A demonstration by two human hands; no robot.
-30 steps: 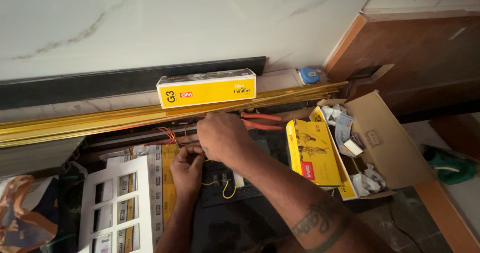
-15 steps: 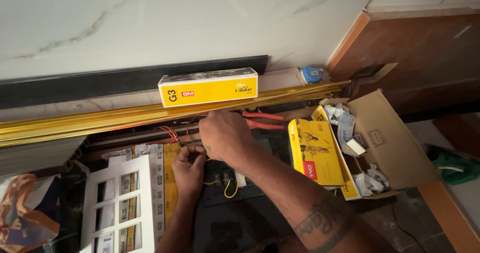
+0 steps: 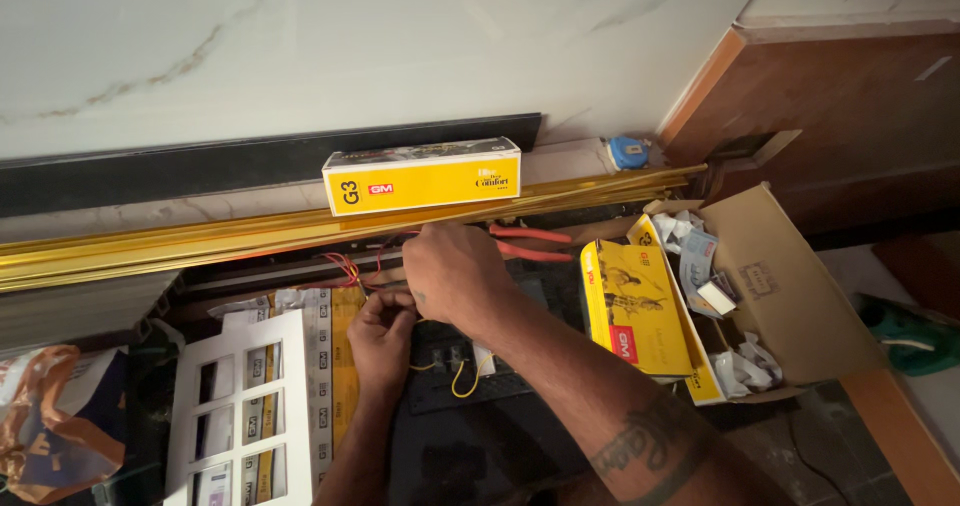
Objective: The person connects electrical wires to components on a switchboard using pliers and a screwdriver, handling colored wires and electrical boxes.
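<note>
- The red wires (image 3: 345,266) come out from under the gold metal strips (image 3: 200,241), near the floor's wall edge, so both hands meet there.
- The left hand (image 3: 382,334) is closed, pinching wire ends; whether red or yellow, I cannot tell.
- The right hand (image 3: 458,271) curls over the same spot, its fingers hidden.
- A yellow wire (image 3: 462,378) loops below onto the dark switch module (image 3: 460,366).
- Red-handled pliers (image 3: 530,243) lie just beside the right hand, within reach.
- The white switch frame (image 3: 245,406) rests left; the open cardboard box (image 3: 780,286) sits right.

A long yellow box (image 3: 421,176) with a red label lies along the ledge above my hands. A flat yellow box (image 3: 633,306) leans upright inside the open brown cardboard carton (image 3: 790,296) to my right. A crumpled orange-and-white wrapper (image 3: 55,421) sits far left.
</note>
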